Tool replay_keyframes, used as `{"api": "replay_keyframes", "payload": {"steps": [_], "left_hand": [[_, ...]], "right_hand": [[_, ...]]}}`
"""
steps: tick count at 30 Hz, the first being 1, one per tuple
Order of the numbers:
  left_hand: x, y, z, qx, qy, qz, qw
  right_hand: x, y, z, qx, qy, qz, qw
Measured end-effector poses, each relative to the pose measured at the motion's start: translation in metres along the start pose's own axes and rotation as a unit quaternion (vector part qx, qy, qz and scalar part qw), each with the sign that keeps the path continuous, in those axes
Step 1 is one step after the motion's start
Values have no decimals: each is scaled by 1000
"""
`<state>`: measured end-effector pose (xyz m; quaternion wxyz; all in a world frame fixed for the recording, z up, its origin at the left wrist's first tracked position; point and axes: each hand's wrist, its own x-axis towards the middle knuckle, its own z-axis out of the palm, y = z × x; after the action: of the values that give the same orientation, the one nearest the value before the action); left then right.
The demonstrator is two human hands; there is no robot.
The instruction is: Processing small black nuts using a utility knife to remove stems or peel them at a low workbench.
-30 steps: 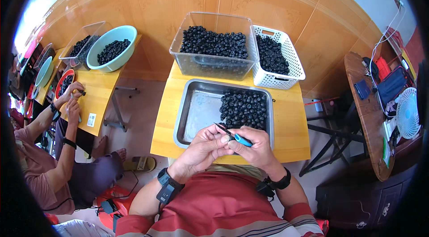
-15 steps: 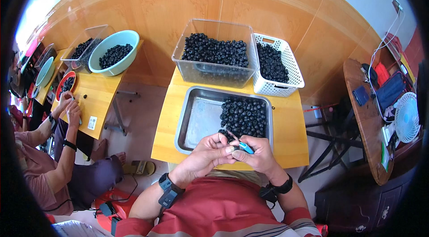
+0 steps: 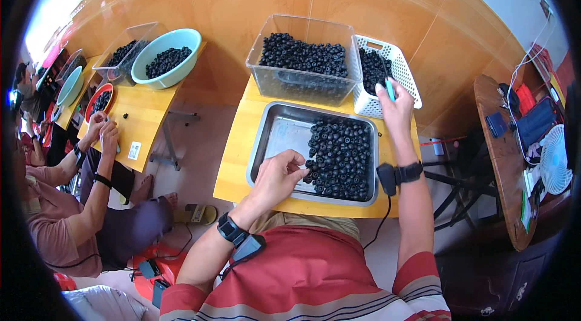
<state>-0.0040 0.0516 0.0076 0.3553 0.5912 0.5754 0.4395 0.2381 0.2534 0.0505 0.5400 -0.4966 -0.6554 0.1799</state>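
Your right hand (image 3: 396, 108) covers part of the tool (image 3: 390, 88), whose tip blurs into the pieces (image 3: 371, 71) in the basket (image 3: 404, 76). Your left hand (image 3: 278, 177) hides some of the tray (image 3: 279, 130); you can't tell whether its fingers pinch a piece.

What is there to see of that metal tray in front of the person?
The tray is a rectangular, silver-grey pan, metal by its look, with rounded corners, raised walls and a shiny rim. It lies flat on the yellow table, nearer the person than the clear box and white basket. Dark, round pieces fill its right part; bare surface shows at the left. The person's left hand is over its near-left part; whether it touches the tray is unclear.
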Motion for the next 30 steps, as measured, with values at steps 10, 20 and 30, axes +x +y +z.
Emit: {"api": "replay_keyframes", "payload": {"steps": [10,20,30], "left_hand": [[31,-27,5,227,-102,61,967],[43,-23,10,293,-149,98,939],[34,-32,4,158,-106,112,975]], "right_hand": [[-112,-20,-15,64,-129,89,986],[-140,-25,-28,90,-143,133,977],[-157,-33,-27,98,-158,113,976]]}}
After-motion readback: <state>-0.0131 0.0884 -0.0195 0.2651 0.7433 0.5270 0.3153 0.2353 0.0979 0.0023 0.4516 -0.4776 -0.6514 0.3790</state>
